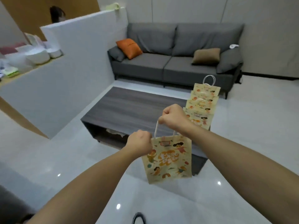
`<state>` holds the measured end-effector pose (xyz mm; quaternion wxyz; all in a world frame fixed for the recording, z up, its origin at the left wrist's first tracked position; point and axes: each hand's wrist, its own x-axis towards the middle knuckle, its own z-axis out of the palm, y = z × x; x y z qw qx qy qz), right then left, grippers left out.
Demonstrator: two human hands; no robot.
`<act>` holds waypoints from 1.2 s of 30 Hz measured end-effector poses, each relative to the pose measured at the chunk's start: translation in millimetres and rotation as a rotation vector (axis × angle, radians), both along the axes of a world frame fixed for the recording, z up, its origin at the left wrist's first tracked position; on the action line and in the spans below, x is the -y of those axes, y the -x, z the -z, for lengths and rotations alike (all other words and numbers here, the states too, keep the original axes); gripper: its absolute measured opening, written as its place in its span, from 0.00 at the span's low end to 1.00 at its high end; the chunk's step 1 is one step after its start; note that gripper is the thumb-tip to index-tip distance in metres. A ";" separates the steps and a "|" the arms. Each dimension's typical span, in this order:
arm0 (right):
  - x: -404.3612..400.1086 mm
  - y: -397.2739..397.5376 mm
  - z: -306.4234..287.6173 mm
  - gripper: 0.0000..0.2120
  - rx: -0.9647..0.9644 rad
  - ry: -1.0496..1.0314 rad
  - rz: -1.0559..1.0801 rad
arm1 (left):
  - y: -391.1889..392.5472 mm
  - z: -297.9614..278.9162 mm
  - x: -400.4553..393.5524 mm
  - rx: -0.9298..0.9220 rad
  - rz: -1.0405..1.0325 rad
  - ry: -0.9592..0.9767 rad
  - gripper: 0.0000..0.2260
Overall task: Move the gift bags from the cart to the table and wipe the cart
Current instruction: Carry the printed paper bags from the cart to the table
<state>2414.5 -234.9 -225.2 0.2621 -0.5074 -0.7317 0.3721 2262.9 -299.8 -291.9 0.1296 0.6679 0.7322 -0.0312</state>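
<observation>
A printed gift bag is held in the air over the near edge of the dark table; its white handle is pinched by the curled right hand, and its top left corner is gripped by the left hand. What it contains cannot be seen. Four more gift bags are lined upright along the table's right side, near to far.

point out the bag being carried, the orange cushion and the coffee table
carried gift bag (168, 159), head view, printed front face
orange cushion (129, 48), head view, middle of its face
coffee table (129, 107), head view, bare top
</observation>
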 end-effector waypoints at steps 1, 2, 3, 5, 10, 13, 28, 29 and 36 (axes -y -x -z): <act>-6.8 -5.8 3.3 0.18 0.000 0.002 0.052 | -2.5 2.0 -13.0 0.009 0.058 0.007 0.06; -13.1 -11.3 6.0 0.18 0.005 0.009 0.102 | -4.8 3.9 -25.3 0.021 0.112 0.022 0.06; -18.4 -16.2 9.0 0.18 0.014 0.016 0.147 | -7.6 6.6 -36.4 0.032 0.153 0.043 0.06; -25.3 -23.7 15.3 0.21 0.036 0.038 0.228 | -12.2 12.2 -54.0 0.057 0.220 0.077 0.06; -37.0 -36.0 35.0 0.26 0.091 0.052 0.399 | -19.3 35.2 -91.7 0.108 0.347 0.134 0.05; -47.2 -47.5 48.9 0.24 0.107 0.052 0.471 | -26.5 45.1 -112.3 0.101 0.399 0.119 0.03; -172.7 -114.4 127.0 0.25 0.099 0.248 0.511 | -96.6 117.2 -247.3 0.091 0.409 0.223 0.04; -180.2 -119.5 132.0 0.25 0.096 0.259 0.510 | -101.4 119.2 -255.0 0.089 0.397 0.228 0.03; -229.9 -153.3 176.5 0.18 0.099 0.337 0.515 | -138.3 155.6 -308.2 0.000 0.369 0.260 0.10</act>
